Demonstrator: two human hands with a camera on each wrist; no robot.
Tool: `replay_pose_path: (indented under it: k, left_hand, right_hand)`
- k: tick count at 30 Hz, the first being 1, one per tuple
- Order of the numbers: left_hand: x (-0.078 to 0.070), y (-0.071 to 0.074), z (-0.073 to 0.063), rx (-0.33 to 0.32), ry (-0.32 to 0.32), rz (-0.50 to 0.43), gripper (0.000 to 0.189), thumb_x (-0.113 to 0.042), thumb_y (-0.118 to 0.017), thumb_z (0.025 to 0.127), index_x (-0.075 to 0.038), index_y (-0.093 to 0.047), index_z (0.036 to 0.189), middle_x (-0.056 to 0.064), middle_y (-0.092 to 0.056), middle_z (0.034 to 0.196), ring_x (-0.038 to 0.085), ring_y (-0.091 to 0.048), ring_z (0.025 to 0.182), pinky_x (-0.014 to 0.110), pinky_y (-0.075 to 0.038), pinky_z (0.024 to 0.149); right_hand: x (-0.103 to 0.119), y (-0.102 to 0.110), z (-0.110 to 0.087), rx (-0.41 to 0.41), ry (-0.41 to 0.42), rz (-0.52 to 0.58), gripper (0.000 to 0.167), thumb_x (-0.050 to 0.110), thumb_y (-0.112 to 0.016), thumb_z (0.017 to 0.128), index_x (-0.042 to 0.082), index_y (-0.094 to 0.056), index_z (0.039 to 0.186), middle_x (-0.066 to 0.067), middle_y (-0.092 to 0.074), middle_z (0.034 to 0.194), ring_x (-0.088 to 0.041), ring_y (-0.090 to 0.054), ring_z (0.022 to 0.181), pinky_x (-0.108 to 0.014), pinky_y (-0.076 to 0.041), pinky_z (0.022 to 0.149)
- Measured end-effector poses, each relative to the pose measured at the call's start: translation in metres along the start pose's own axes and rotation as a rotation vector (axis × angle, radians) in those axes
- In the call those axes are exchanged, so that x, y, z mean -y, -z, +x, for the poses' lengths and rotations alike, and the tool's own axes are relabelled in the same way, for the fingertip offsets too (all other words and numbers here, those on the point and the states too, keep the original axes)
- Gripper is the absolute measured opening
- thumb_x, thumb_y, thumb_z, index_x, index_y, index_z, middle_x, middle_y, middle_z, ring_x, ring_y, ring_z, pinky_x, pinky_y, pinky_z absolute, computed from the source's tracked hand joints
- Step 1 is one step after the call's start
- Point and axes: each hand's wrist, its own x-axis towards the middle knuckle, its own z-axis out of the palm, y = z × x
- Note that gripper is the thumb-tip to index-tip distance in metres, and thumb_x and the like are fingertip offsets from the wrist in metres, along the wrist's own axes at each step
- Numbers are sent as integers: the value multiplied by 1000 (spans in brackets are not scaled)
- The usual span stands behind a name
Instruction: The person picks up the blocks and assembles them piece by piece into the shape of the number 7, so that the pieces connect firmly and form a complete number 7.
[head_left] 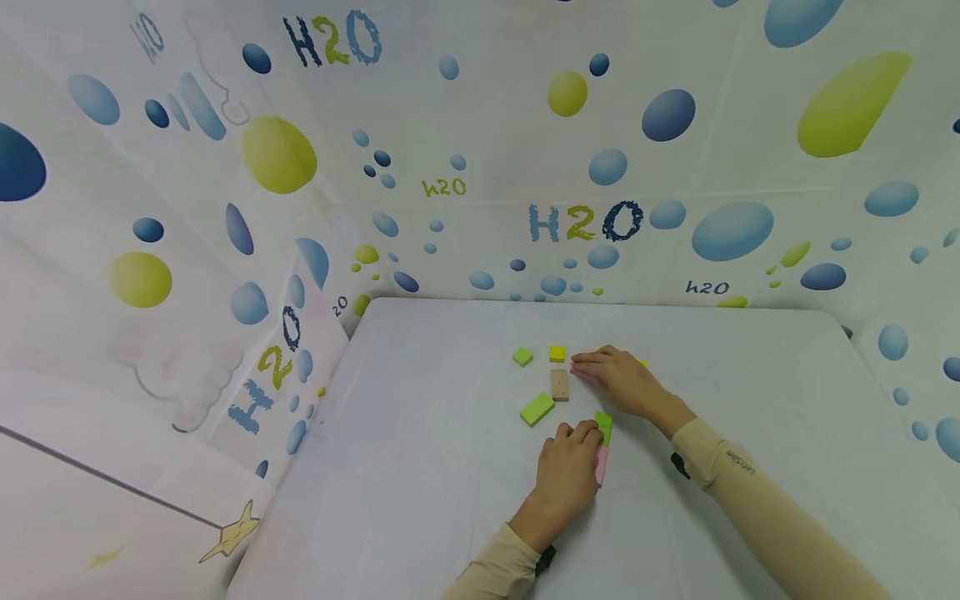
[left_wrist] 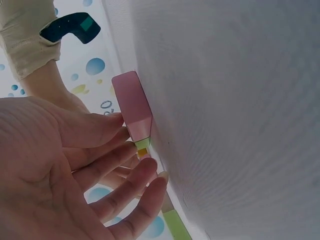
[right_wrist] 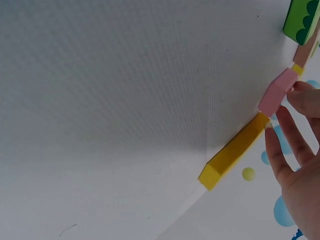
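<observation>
My left hand (head_left: pixel 568 471) is beside a pink block (head_left: pixel 602 465) and a green block (head_left: pixel 603 422) lying end to end. In the left wrist view its thumb touches the edge of the pink block (left_wrist: pixel 132 102), its other fingers loosely extended. Farther up the table, my right hand (head_left: pixel 622 379) reaches leftward over another pink block (head_left: pixel 583 371), mostly covered in the head view. Seen from the right wrist, thumb and fingertips rest along one side of that pink block (right_wrist: pixel 278 92), with a long yellow block (right_wrist: pixel 232 152) just past its end.
Left of the hands lie a small green block (head_left: pixel 522 357), a yellow block (head_left: pixel 557 354), a bare wood block (head_left: pixel 559 386) and a tilted green block (head_left: pixel 537 410). The white table (head_left: pixel 420 467) meets a patterned sheet (head_left: pixel 480 233) at its back and sides.
</observation>
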Motion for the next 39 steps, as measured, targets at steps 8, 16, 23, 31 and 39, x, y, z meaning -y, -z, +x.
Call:
replay_pose_path:
  k: [8,16,23,31,39]
  left_hand:
    - [-1,-2,0,-10,-5,16,31,-18,-81,88,-18,-73,118,-6,-67,128,18,-62,98,29,-51,68]
    - [-1,-4,1,-20,-12,24,33,-18,-83,86,-18,-73,118,-6,-68,127,18,-62,98,29,-51,67]
    - [1,-3,3,9,-18,32,30,-20,-78,90,-18,-74,120,-6,-68,128,19,-63,99,29,-51,67]
    - [2,3,5,20,-28,35,30,-19,-78,90,-18,-74,120,-5,-68,126,18,-63,99,29,-52,67]
    - [2,3,6,14,-29,32,28,-19,-78,91,-18,-74,119,-5,-68,125,18,-63,99,29,-51,66]
  right_hand:
    - [1,1,0,2,-10,26,41,-6,-64,96,4,-70,135,-8,-66,141,-33,-61,120,-52,-51,102]
    - [6,7,0,3,-68,46,26,2,-66,100,1,-74,125,-14,-71,130,-34,-64,115,-52,-50,103]
    - [8,12,-3,51,-194,87,33,10,-78,93,-1,-73,124,-16,-70,128,-38,-65,117,-56,-50,104]
    - [6,12,-9,68,-254,138,35,18,-79,93,-3,-74,121,-20,-67,128,-37,-65,114,-55,-52,102]
    - [6,12,-14,46,-297,197,33,16,-79,93,-2,-75,121,-20,-67,127,-38,-64,115,-56,-52,102]
